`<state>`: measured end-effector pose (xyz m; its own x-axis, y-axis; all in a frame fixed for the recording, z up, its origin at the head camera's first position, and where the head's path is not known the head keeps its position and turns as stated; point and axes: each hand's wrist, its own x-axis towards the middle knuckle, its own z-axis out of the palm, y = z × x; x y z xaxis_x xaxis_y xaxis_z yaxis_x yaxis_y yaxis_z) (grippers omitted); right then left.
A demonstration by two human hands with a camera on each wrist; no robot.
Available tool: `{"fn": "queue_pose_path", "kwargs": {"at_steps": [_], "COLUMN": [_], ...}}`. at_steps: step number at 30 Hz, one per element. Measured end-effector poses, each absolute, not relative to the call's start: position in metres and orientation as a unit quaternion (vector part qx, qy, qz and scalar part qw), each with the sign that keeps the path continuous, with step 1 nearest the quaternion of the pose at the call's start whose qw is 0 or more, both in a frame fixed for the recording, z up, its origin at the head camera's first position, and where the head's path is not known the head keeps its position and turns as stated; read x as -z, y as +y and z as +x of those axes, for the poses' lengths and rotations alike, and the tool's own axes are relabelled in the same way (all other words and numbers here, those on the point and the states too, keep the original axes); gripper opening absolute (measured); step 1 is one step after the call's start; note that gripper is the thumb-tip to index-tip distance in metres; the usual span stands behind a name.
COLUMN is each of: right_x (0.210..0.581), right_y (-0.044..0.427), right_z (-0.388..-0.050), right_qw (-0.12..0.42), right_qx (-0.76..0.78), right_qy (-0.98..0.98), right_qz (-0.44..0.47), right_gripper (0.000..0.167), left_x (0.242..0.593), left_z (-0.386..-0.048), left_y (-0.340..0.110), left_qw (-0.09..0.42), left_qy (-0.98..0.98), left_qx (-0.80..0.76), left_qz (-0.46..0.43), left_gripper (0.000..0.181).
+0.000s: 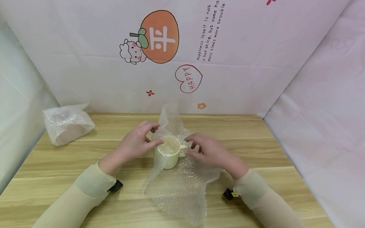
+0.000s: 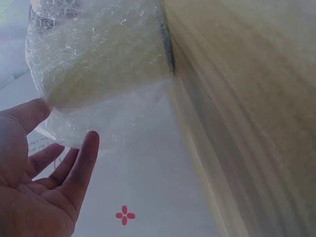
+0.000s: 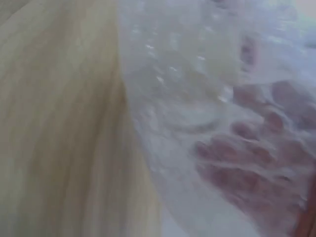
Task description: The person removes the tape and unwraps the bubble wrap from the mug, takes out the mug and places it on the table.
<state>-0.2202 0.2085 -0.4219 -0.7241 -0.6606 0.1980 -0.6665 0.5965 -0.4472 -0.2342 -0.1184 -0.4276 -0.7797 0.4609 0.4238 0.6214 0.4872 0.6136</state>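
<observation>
cream sleeves [image 1: 63,209] cross the near part of the tabletop [image 1: 255,148], a black device [image 1: 115,186] at the left cuff.

mug [image 1: 173,160]: upright on a sheet of bubble wrap [image 1: 183,191], about midway between the left and right edges, nearer the far edge. film lies partly over it; the loose near end of the sheet spreads toward the near edge.

left hand [image 1: 135,140]: fingers parted, thumb touching film by the rim; no grasp observed. right hand [image 1: 210,150]: fingers bent beside the handle [image 1: 184,148], seen through film in the right wrist view; that view is blurred and i cannot tell whether they pinch anything.

step in hand, in my judgement: drawing wrap about the mug. advised: steady the body rather than the handle, bring film over snugly without tipping it, and pad the handle, the likely weak point.

surface: light wood grain, streaks running side to side. far left corner: a wrapped bundle [image 1: 68,125], contents unclear.

room: white backdrop [image 1: 246,86] behind the far edge, printed with an orange fruit [image 1: 161,36] and a heart [image 1: 189,78]; pale sheeting [image 1: 328,120] on both sides.
</observation>
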Motion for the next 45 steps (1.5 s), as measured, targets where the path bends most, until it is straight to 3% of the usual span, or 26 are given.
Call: {"fn": "queue_pose_path", "kwargs": {"at_steps": [5,10,17,21,33,45], "right_x": [0.433,0.441,0.451,0.453,0.456,0.456], "right_y": [0.201,0.200,0.199,0.199,0.200,0.197], "right_z": [-0.224,-0.224,-0.226,-0.227,-0.227,-0.227], "right_qw": [-0.009,-0.018,-0.006,-0.006,-0.015,-0.033], "right_qx": [-0.271,-0.308,-0.335,-0.341,-0.358,-0.359], "right_qy": [-0.895,-0.887,-0.882,-0.883,-0.881,-0.884], "right_qz": [0.354,0.343,0.333,0.322,0.308,0.297], "right_gripper": [0.051,0.038,0.027,0.024,0.019,0.019], "left_x": [0.422,0.407,0.407,0.412,0.405,0.399], "left_z": [-0.231,-0.219,-0.196,-0.193,-0.191,-0.193], "left_y": [-0.118,-0.113,-0.093,-0.088,-0.094,-0.125], "left_qw": [0.151,0.220,0.160,0.144,0.173,0.203], "left_qy": [-0.870,-0.853,-0.856,-0.877,-0.861,-0.852], "left_qx": [0.353,0.299,0.210,0.184,0.185,0.200], "left_qz": [-0.309,-0.367,-0.444,-0.420,-0.442,-0.439], "left_gripper": [0.055,0.045,0.062,0.055,0.019,0.018]}}
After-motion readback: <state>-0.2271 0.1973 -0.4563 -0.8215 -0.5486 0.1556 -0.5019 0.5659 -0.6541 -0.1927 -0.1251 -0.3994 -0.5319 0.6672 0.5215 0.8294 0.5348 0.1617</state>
